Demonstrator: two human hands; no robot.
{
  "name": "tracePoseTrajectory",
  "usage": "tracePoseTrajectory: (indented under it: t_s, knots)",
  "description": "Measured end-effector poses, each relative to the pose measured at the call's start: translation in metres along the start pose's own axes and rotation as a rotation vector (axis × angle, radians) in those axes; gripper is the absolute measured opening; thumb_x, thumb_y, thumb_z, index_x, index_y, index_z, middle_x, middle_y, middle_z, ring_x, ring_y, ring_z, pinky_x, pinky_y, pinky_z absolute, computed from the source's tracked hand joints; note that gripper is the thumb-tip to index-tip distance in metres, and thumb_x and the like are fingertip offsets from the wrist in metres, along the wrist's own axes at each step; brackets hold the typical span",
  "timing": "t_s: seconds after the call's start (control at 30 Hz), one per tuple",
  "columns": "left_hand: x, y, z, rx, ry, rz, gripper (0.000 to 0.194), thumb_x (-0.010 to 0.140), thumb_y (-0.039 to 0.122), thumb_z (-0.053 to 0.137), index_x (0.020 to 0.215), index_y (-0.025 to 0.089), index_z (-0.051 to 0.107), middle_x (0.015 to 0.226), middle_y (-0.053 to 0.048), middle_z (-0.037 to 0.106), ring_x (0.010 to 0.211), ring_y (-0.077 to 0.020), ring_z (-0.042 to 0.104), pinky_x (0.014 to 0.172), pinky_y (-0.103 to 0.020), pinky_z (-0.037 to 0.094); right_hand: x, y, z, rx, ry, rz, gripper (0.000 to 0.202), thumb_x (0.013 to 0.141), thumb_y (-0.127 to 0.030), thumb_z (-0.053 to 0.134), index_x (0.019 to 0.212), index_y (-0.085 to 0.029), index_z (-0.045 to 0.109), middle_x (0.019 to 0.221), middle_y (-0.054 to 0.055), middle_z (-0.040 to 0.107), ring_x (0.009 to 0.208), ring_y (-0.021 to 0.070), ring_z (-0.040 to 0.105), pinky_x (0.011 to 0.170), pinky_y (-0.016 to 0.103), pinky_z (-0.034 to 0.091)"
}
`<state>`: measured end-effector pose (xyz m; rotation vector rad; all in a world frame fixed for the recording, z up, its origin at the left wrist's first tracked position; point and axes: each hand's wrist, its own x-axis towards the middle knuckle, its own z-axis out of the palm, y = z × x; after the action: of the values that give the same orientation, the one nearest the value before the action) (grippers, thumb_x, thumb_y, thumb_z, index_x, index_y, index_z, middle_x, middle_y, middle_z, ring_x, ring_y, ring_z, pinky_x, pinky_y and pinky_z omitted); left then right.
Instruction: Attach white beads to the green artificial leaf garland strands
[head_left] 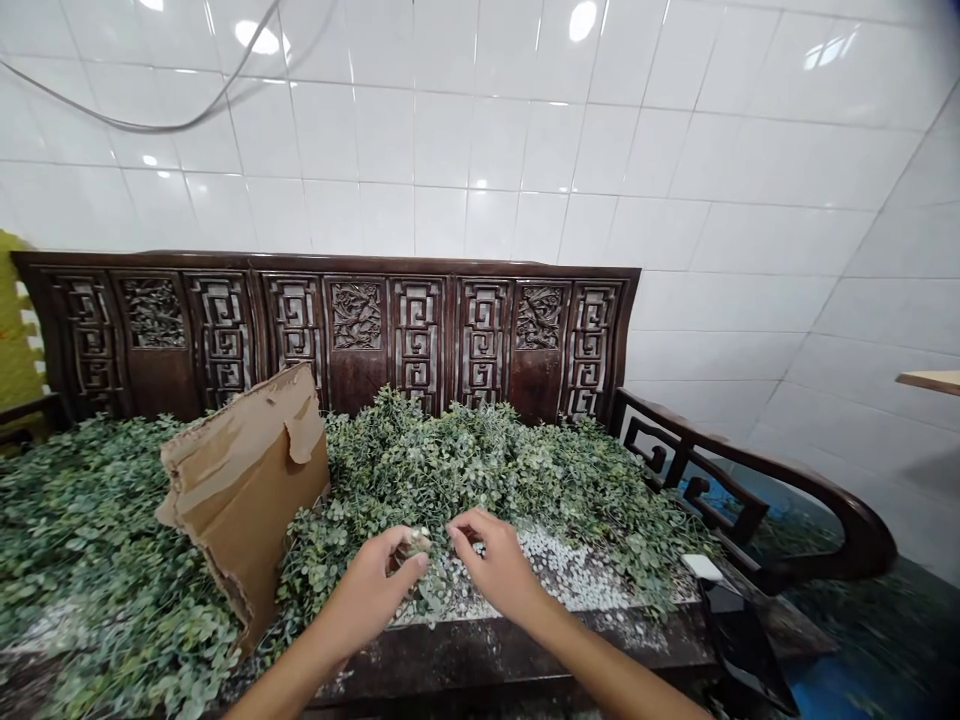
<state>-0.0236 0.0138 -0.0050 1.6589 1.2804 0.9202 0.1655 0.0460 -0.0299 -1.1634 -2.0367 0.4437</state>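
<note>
My left hand (384, 572) is closed, thumb against fingers, on a small leafy sprig (429, 592) whose pale green leaves show at the fingertips. Just to its right is my right hand (495, 560), its thumb and forefinger bent into a pinch; whatever lies between them is too small to make out. Both hands are over the front edge of a dark wooden bench (480, 640). Behind them spreads a thick heap of green leafy sprigs (480, 450). Many tiny white pieces (570, 575) lie scattered on the seat, right of my right hand.
A torn brown cardboard piece (259, 500) stands upright among the leaves on the left. At the right lie a black phone-like slab (742, 640) and a small white block (702, 568), near the curved armrest (817, 500). The carved backrest (360, 330) meets a tiled wall (450, 130).
</note>
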Motion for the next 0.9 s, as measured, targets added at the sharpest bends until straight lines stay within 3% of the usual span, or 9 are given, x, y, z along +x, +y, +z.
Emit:
tracePoseTrajectory:
  t_s: [0.07,0.1,0.23,0.4,0.6,0.73,0.9]
  knots:
    - [0.0,-0.002,0.002,-0.151,0.004,-0.121,0.039,0.081,0.056,0.052,0.095,0.02,0.056,0.083,-0.001,0.062,0.079,-0.0183,0.06,0.064,-0.026,0.051,-0.006,0.023,0.007,-0.338,-0.335,0.077,0.019,0.09,-0.018,0.048,0.096,-0.018,0.066,0.098,0.008,0.068,0.09,0.0185,0.065,0.077,0.026,0.049]
    - [-0.001,-0.002,0.004,-0.23,0.014,-0.193,0.043,0.08,0.059,0.051,0.099,0.021,0.053,0.085,-0.001,0.06,0.075,-0.0173,0.061,0.057,-0.025,0.05,-0.011,0.034,0.012,-0.408,-0.408,0.106,0.017,0.086,-0.018,0.054,0.096,-0.016,0.068,0.101,0.012,0.068,0.092,0.0227,0.066,0.078,0.028,0.049]
    - [-0.005,0.005,0.009,-0.39,0.106,-0.353,0.047,0.08,0.061,0.053,0.107,0.024,0.045,0.095,-0.003,0.057,0.059,-0.0132,0.06,0.04,-0.02,0.042,-0.029,0.065,0.033,-0.556,-0.578,0.15,0.02,0.073,-0.007,0.063,0.09,-0.011,0.072,0.102,0.021,0.069,0.09,0.0318,0.069,0.073,0.034,0.052]
    - [-0.006,0.014,0.0,-0.194,0.037,-0.269,0.04,0.074,0.058,0.063,0.088,0.022,0.052,0.085,-0.001,0.056,0.057,-0.0104,0.05,0.047,-0.02,0.044,-0.028,0.079,0.052,-0.661,-0.682,0.133,0.034,0.063,0.007,0.062,0.09,-0.011,0.073,0.101,0.019,0.071,0.092,0.0292,0.07,0.075,0.03,0.052]
    - [-0.002,0.006,-0.006,-0.042,0.042,-0.165,0.037,0.073,0.054,0.062,0.08,0.018,0.059,0.078,0.0,0.057,0.058,-0.0133,0.054,0.059,-0.026,0.046,-0.025,0.087,0.049,-0.649,-0.644,0.095,0.023,0.075,-0.001,0.056,0.086,-0.011,0.073,0.096,0.018,0.072,0.092,0.0286,0.068,0.077,0.031,0.051]
    - [-0.002,0.006,-0.006,-0.02,0.043,-0.117,0.044,0.074,0.059,0.058,0.082,0.016,0.064,0.07,0.001,0.057,0.057,-0.014,0.053,0.056,-0.025,0.044,-0.025,0.083,0.04,-0.567,-0.554,0.075,0.02,0.071,-0.006,0.06,0.087,-0.011,0.07,0.097,0.019,0.071,0.095,0.0299,0.065,0.076,0.031,0.048]
    - [-0.003,0.009,-0.005,0.03,0.051,-0.073,0.049,0.075,0.061,0.054,0.083,0.014,0.067,0.059,0.002,0.054,0.049,-0.0125,0.046,0.047,-0.023,0.036,-0.014,0.061,0.027,-0.378,-0.382,0.059,0.011,0.073,-0.011,0.056,0.08,-0.016,0.063,0.082,0.006,0.068,0.075,0.0181,0.062,0.064,0.023,0.042]
